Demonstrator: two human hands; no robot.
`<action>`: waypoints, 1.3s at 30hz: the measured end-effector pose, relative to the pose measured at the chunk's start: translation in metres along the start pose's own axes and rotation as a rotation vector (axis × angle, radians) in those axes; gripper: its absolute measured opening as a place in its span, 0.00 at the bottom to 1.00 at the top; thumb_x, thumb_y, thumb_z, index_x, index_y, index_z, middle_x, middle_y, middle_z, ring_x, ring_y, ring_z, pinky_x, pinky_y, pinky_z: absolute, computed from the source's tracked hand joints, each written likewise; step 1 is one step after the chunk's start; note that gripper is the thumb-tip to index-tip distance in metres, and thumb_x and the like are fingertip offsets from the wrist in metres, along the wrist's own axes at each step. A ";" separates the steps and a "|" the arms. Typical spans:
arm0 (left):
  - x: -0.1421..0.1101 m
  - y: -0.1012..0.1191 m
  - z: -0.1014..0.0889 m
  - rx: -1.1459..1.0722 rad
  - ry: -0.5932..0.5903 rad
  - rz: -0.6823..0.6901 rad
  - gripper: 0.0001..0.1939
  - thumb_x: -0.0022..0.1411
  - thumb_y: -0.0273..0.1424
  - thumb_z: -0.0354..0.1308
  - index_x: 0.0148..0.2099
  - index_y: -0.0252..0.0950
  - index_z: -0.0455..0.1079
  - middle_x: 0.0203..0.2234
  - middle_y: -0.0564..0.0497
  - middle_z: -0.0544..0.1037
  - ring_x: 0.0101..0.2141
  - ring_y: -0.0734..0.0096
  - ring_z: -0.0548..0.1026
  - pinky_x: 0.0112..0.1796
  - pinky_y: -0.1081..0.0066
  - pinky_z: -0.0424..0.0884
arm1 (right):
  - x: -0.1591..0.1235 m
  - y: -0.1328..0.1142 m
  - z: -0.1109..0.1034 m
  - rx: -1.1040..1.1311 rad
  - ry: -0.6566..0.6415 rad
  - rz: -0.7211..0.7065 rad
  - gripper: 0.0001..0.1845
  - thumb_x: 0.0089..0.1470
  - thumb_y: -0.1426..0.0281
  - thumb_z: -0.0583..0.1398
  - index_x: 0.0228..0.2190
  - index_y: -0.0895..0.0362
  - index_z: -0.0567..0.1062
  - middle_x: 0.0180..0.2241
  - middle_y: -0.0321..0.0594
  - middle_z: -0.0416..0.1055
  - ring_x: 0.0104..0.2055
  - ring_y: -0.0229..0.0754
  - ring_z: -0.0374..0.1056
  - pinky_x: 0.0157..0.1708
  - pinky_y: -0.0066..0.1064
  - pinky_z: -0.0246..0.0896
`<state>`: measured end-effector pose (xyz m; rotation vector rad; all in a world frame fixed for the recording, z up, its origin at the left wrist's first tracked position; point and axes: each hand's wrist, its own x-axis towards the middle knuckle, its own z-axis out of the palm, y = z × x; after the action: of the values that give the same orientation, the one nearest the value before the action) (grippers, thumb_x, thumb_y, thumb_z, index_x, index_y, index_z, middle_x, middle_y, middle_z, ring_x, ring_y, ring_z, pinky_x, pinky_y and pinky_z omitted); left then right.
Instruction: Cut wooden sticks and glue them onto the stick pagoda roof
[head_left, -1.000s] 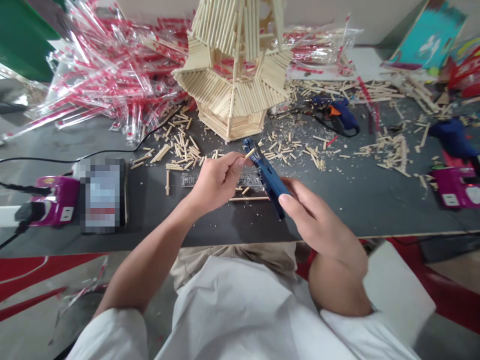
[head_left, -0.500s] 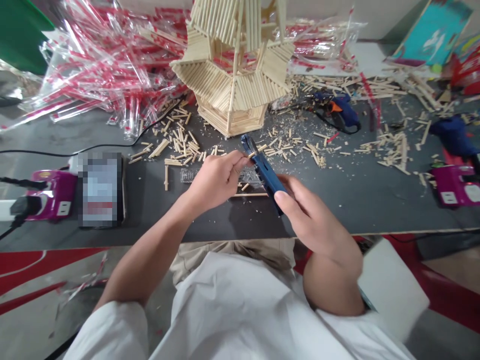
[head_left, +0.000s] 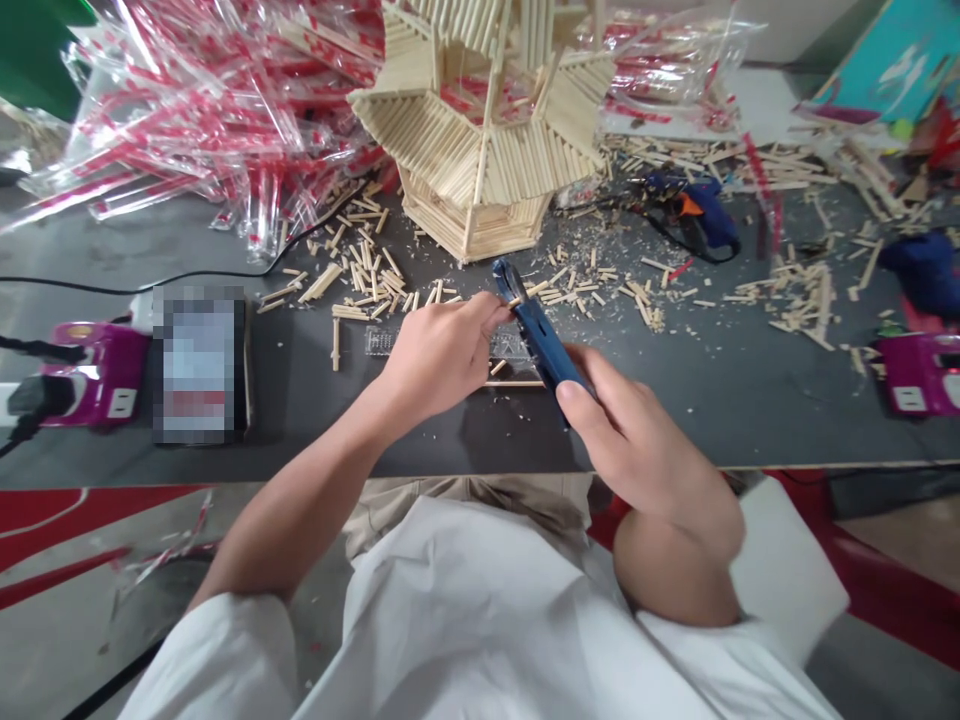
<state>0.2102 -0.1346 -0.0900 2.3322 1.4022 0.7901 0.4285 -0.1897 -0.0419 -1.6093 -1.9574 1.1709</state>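
Note:
My right hand [head_left: 634,435] is wrapped round a pair of blue-handled cutting pliers [head_left: 546,345], jaws pointing up and to the left. Across from it, my left hand [head_left: 442,350] is closed in a pinch at the jaws. A short bit of thin wooden stick [head_left: 515,301] shows between its fingertips and the pliers; the rest is hidden by the fingers. Under both hands a clear ruler [head_left: 512,346] lies on the table, partly covered. A longer stick [head_left: 514,384] lies along its near side.
A tiered wooden-stick model [head_left: 469,175] stands behind my hands. Short stick pieces [head_left: 371,275] litter the table [head_left: 645,400]. Red-and-clear plastic wrappers [head_left: 225,120] heap at back left. A blue glue gun [head_left: 701,212] lies right; a phone [head_left: 199,365] and purple power socket [head_left: 97,375] sit left.
The view has shifted slightly. Both hands stay together at the pliers' jaws, and the right hand keeps its grip. The left hand has turned a little, with its fingertips closer to the jaws.

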 end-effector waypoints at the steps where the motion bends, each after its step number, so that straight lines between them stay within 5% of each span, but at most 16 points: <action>1: 0.000 0.000 0.000 0.012 -0.002 0.000 0.09 0.70 0.27 0.49 0.41 0.36 0.70 0.23 0.53 0.73 0.21 0.72 0.68 0.27 0.70 0.54 | 0.000 -0.001 0.000 -0.011 -0.004 -0.001 0.22 0.69 0.58 0.50 0.58 0.53 0.69 0.48 0.42 0.76 0.44 0.46 0.72 0.46 0.37 0.64; 6: 0.000 0.003 -0.002 0.064 -0.016 -0.008 0.10 0.71 0.28 0.47 0.41 0.35 0.70 0.23 0.51 0.73 0.21 0.71 0.68 0.26 0.69 0.54 | 0.001 -0.002 -0.001 -0.051 -0.011 -0.052 0.21 0.70 0.59 0.49 0.56 0.52 0.71 0.44 0.42 0.76 0.46 0.46 0.72 0.48 0.38 0.65; 14: 0.001 0.006 -0.003 0.131 -0.006 -0.009 0.12 0.71 0.30 0.45 0.40 0.36 0.70 0.22 0.51 0.74 0.20 0.72 0.67 0.25 0.70 0.53 | 0.000 -0.002 0.001 -0.097 -0.021 -0.060 0.17 0.70 0.57 0.49 0.36 0.53 0.69 0.45 0.45 0.75 0.47 0.48 0.71 0.49 0.40 0.64; 30: 0.000 0.006 -0.003 0.134 -0.001 -0.020 0.10 0.69 0.29 0.47 0.38 0.36 0.69 0.22 0.51 0.75 0.19 0.74 0.66 0.24 0.71 0.52 | 0.003 0.001 0.005 -0.116 0.002 -0.039 0.21 0.70 0.54 0.47 0.38 0.53 0.72 0.51 0.51 0.75 0.53 0.53 0.71 0.52 0.44 0.63; 39: -0.001 0.012 0.002 0.097 -0.061 -0.114 0.07 0.68 0.25 0.48 0.41 0.36 0.67 0.32 0.46 0.83 0.25 0.68 0.78 0.26 0.71 0.59 | 0.011 0.017 0.013 -0.171 -0.040 0.039 0.29 0.70 0.47 0.43 0.35 0.54 0.70 0.33 0.43 0.76 0.37 0.48 0.73 0.39 0.38 0.59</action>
<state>0.2193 -0.1406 -0.0856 2.3017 1.5636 0.6265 0.4268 -0.1838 -0.0648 -1.7272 -2.1114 1.0830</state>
